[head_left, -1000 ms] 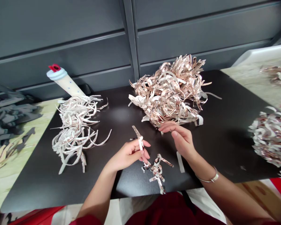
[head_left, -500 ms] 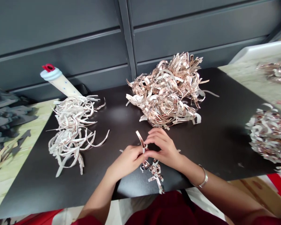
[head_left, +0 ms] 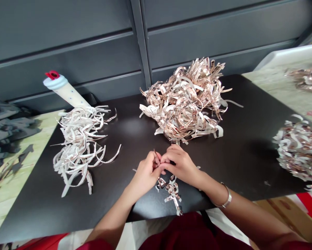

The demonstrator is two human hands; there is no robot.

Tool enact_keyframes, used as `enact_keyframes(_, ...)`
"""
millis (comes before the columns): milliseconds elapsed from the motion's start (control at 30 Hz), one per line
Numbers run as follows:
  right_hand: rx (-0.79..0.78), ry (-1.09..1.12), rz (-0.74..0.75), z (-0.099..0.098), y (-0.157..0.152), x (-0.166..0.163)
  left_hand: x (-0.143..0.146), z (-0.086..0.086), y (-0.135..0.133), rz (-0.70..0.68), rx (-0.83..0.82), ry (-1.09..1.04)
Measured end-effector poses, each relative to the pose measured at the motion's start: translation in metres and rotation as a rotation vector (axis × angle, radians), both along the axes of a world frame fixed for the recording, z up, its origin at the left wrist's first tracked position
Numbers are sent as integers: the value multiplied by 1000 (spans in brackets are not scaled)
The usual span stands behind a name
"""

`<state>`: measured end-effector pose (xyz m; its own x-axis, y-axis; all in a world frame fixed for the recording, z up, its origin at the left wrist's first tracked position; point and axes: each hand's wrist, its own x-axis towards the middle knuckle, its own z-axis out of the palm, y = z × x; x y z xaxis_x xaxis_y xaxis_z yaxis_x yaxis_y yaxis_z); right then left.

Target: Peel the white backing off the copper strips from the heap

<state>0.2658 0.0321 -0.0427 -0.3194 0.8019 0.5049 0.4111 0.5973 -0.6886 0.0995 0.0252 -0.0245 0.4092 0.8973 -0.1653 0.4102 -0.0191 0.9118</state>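
My left hand (head_left: pixel 149 171) and my right hand (head_left: pixel 180 163) meet fingertip to fingertip over the black table (head_left: pixel 114 194). Both are closed in a pinch on a narrow shiny strip (head_left: pixel 155 153), most of which my fingers cover. Only a small tip of it sticks up above my left hand. Just below the hands, a little cluster of knotted rose-gold and white strips (head_left: pixel 173 189) lies on the table. A bigger heap of loose rose-gold strips (head_left: pixel 187 100) sits right beyond my fingertips.
White strips (head_left: pixel 80 146) lie piled at the left, before a tilted white tumbler (head_left: pixel 69 92) with a red top. At the right edge is a mound of curled short pieces (head_left: pixel 298 149). A grey panelled wall (head_left: pixel 93 52) closes off the back. Dark scraps (head_left: pixel 10 128) lie far left.
My hands have come together, the left one turning upward with its fingers curling in. The strip that stood up between them is now mostly hidden in my fingers.
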Motion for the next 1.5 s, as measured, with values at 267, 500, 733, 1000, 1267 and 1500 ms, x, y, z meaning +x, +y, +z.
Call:
enact_keyframes(267,-102,27,-107,-1,7,12,-5,-9,3,-11,-116,-163)
enact_keyframes(500,-9,226,-48,2,4,17,-13,-4,8,-54,-246,-297)
enact_keyframes(733,-19,192,130,5,-6,7,-13,0,8,-12,30,-99)
enact_keyframes(1000,-35,111,150,6,1,20,-17,-4,8,121,329,103)
enact_keyframes(1267,-290,204,136,11,8,43,-25,-7,8,-47,761,485)
enact_keyframes(1500,-733,577,324,15,11,35,-44,-15,4,-175,999,363)
